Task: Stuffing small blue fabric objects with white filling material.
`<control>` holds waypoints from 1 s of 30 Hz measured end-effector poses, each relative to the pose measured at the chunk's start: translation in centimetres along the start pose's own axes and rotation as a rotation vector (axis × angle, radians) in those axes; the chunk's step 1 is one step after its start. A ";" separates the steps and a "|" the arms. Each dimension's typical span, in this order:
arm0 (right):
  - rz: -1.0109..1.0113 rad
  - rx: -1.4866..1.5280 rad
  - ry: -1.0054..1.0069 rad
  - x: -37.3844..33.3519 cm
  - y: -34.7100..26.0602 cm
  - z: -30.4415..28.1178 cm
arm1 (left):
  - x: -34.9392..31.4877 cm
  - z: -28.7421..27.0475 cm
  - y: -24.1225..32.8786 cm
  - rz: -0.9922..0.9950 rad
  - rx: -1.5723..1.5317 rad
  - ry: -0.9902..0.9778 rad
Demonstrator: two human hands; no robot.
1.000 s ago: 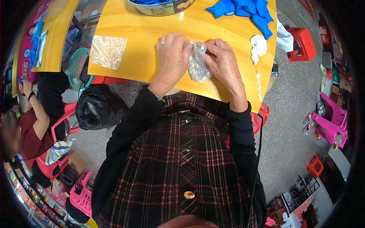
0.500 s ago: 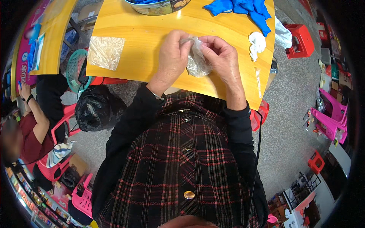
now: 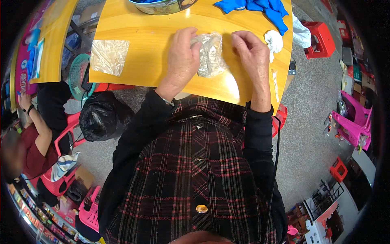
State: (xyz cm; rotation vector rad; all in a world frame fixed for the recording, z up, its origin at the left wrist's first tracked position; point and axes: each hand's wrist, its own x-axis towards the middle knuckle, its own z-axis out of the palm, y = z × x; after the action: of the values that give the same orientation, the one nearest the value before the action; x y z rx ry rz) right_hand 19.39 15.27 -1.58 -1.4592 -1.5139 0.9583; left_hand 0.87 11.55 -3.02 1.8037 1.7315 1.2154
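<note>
A crinkled clear plastic bag [image 3: 214, 61] lies before me over the wooden table, its left edge caught between the thumb and fingers of my left hand [image 3: 183, 59]. Just right of the bag, apart from it, my right hand [image 3: 255, 53] has thumb and curled forefinger brought together. Whether anything is pinched there is too small to see. Farther left, a flat clear plastic bag [image 3: 109, 57] rests on the yellow table [image 3: 150, 49]. A white crumpled piece [image 3: 274, 44] is beside my right hand, with a thin clear strip [image 3: 275, 85] below it.
At the far edge stand a round tin [image 3: 158, 7] with blue things inside and a pile of blue cloth-like pieces [image 3: 260, 8]. Left below the table are a black plastic sack [image 3: 103, 118] and a green basket [image 3: 77, 77]. A co-worker [image 3: 36, 138] sits at left.
My right hand has let go of the bag and moved to the right. The bag is spread wider, while my left hand keeps hold of its left edge.
</note>
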 end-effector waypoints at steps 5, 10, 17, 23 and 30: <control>-0.298 -0.233 -0.143 -1.0 -0.3 1.6 | 0.3 0.2 -0.1 -0.034 -0.043 -0.039; -0.145 -0.047 -0.109 -1.7 -0.7 2.5 | 0.3 0.4 -1.0 -0.039 0.002 -0.030; 0.052 0.234 -0.153 -1.8 -0.5 1.9 | 0.5 0.9 -1.3 -0.023 -0.096 0.018; -0.183 -0.225 0.108 -1.3 -0.1 0.4 | 0.4 0.6 -1.1 0.005 -0.073 0.008; 0.073 0.312 0.008 -1.1 1.1 -0.4 | 1.2 1.5 -0.6 0.184 0.154 0.029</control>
State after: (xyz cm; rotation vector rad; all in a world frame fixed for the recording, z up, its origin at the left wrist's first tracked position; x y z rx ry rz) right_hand 20.22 14.24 -2.51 -1.2973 -1.2463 1.1728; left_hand 1.49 13.19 -3.93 2.0848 1.7495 1.2129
